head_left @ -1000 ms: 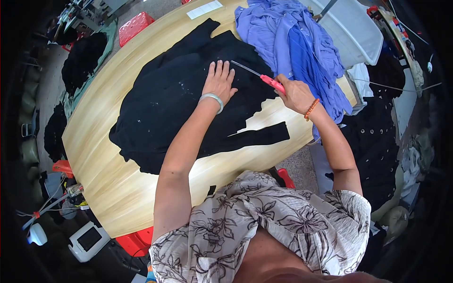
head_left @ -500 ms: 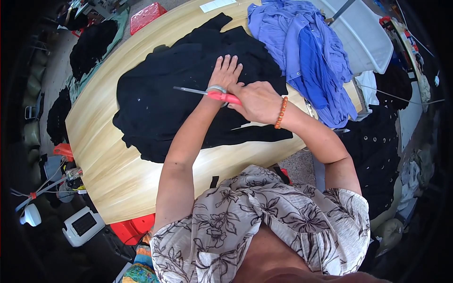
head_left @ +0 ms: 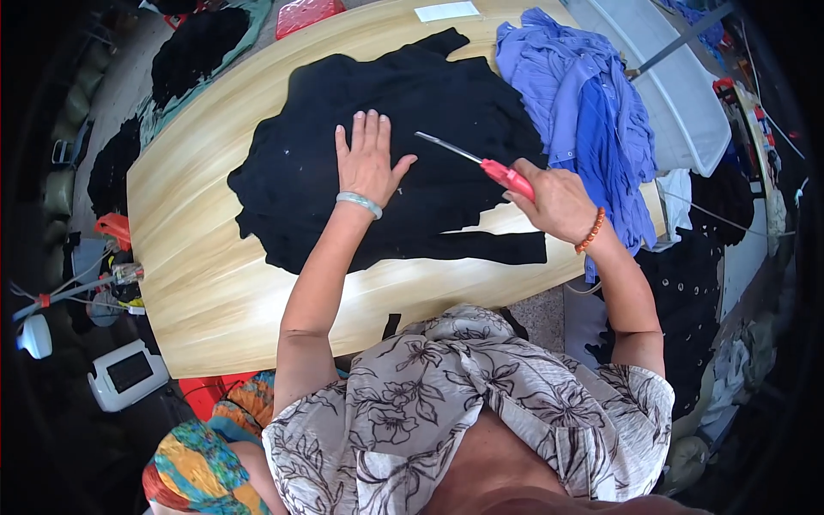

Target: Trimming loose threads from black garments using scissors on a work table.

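Observation:
A black long-sleeved garment (head_left: pixel 446 103) lies spread on the pale wooden table (head_left: pixel 202 287), one sleeve reaching right near the front edge. My left hand (head_left: pixel 369 163) rests flat on it, fingers and thumb spread. Above the garment's right part, my right hand (head_left: pixel 554 199) grips a tool with a red handle and a long thin metal blade (head_left: pixel 489 165). The blade points to the far left and appears clear of the cloth; its exact kind I cannot make out. A few small light specks show on the black fabric.
Crumpled blue-violet garments (head_left: pixel 562 81) lie at the table's far right, beside a translucent white bin (head_left: pixel 687 142). A red packet (head_left: pixel 309 13) and a white card (head_left: pixel 446 11) lie along the far edge. Someone in bright patterned cloth (head_left: pixel 197 459) is at lower left.
My hands have drawn apart: the left slid left across the garment, and the right moved right with the red-handled tool. Patterned cloth at lower left shows more.

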A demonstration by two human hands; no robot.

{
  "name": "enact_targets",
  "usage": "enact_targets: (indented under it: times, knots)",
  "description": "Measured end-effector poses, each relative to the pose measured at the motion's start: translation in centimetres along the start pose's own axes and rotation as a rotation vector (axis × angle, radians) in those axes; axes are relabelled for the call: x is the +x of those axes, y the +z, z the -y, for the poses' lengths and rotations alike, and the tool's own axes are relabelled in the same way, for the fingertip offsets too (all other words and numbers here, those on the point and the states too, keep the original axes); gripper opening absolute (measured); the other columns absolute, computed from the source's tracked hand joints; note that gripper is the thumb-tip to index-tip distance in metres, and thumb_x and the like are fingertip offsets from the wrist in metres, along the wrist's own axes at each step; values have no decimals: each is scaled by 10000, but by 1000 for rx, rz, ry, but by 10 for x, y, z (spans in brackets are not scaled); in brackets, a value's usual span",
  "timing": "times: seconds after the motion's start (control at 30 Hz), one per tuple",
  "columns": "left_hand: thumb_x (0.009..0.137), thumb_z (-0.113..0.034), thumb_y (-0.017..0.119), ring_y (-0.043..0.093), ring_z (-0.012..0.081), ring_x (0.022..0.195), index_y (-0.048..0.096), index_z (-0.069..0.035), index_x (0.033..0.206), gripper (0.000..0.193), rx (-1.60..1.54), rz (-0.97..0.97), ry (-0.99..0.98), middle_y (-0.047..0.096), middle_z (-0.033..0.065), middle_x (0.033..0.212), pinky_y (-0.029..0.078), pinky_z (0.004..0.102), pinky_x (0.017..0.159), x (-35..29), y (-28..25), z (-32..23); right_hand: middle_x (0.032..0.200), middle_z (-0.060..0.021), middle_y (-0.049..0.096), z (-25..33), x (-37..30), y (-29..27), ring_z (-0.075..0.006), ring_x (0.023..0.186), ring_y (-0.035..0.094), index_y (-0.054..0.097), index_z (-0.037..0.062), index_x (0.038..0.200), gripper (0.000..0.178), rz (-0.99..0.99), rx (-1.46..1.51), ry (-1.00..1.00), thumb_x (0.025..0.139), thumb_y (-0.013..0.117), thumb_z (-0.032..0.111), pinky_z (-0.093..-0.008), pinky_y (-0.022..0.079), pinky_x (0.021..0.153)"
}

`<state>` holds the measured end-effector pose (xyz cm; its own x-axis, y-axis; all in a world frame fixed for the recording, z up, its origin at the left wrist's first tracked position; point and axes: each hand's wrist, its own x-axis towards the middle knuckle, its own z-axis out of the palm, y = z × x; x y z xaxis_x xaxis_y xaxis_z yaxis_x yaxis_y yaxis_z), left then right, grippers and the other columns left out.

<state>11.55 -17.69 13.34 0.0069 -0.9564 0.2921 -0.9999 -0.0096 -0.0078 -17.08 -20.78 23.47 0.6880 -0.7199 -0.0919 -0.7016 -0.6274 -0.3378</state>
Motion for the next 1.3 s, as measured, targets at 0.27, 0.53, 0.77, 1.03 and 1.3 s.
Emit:
enact_targets:
  times: [0.27,0.53,0.77,1.03,1.3]
  knots:
    - [808,-663,574,347,322,1377,495,-25,1354,843,-67,-48,-297,442,140,1450,178,539,1133,-45,4,86,687,-207,618,62,46,4,-403,697,631,554,46,1056,319,84,10,-141,870,652,285,-490,481,636]
    - [862,-569,580,306,245,1411,506,-132,1370,674,-102,5,-493,416,43,1482,130,661,1100,-94,15,157,718,-200,639,136,109,32,-390,742,647,562,15,1039,307,145,-41,-238,869,647,256,-472,496,649]
    - [892,-447,610,274,263,1427,481,-191,1395,578,-274,-76,-428,378,10,1510,145,641,1107,-120,24,185,730,-202,647,170,129,43,-389,747,656,554,4,1004,289,228,-50,-266,876,635,250,-473,514,668]
    - [909,-241,573,343,315,1386,505,-94,1363,483,-376,-56,-158,436,114,1461,181,517,1147,-75,9,177,663,-200,617,163,115,38,-400,673,632,539,27,990,257,145,6,-245,872,645,229,-478,486,595]
    - [899,-452,563,315,303,1398,443,-110,1406,623,-427,6,221,388,105,1490,196,473,1154,-4,8,91,641,-202,601,93,57,10,-407,642,623,545,72,1009,270,-16,-145,25,855,671,254,-498,475,568]
